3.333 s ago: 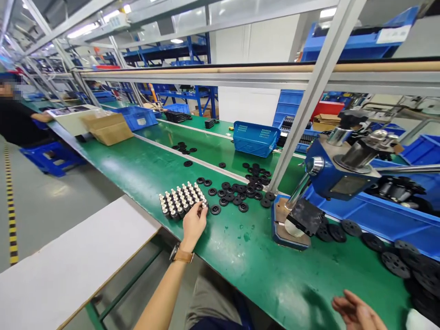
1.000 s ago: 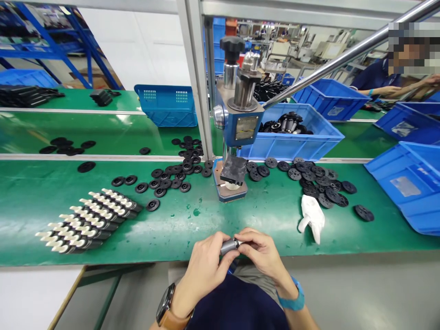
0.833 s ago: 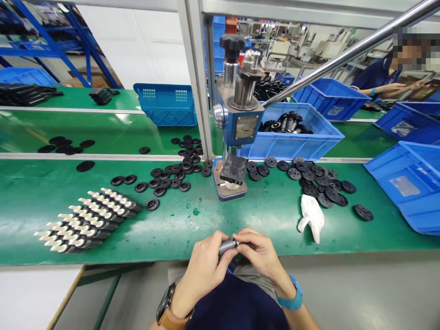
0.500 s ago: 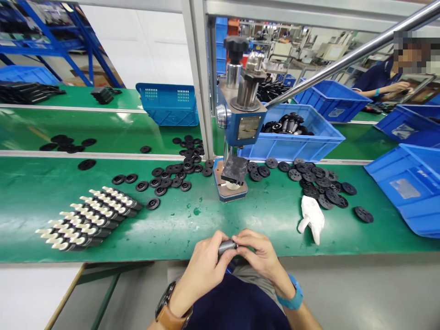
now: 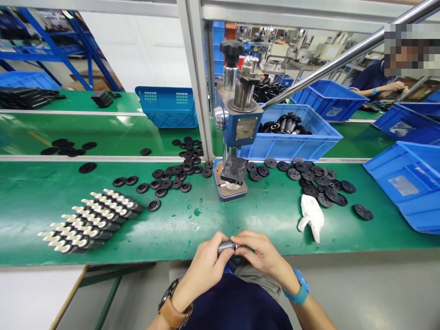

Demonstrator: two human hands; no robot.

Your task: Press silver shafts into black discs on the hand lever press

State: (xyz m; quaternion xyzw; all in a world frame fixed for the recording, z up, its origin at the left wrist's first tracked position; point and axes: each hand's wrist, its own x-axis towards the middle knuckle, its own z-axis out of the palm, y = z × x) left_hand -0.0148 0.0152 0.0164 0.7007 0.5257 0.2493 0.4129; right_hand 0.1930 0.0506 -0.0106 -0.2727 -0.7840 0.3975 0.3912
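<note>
Holding a cylinder (image 5: 226, 248) at the front edge of the surface (image 5: 172, 233), in a left grip (image 5: 206, 262) wrapped closed around its body and a right grip (image 5: 258, 251) pinched at its right end. Facing, toward the back edge, a press (image 5: 245, 128) with discs (image 5: 185, 187) scattered to its left and right, and a cloth (image 5: 312, 216) in front of the right-hand ones. Having rows of white-tipped parts (image 5: 98, 220) near the front edge at left, well apart from the left grip, and a bin (image 5: 405, 185) at far right.

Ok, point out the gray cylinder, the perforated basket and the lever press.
Gray cylinder (image 5: 225, 246): head view, exposed side.
Perforated basket (image 5: 171, 113): head view, front wall.
Lever press (image 5: 245, 129): head view, front of its body.
</note>
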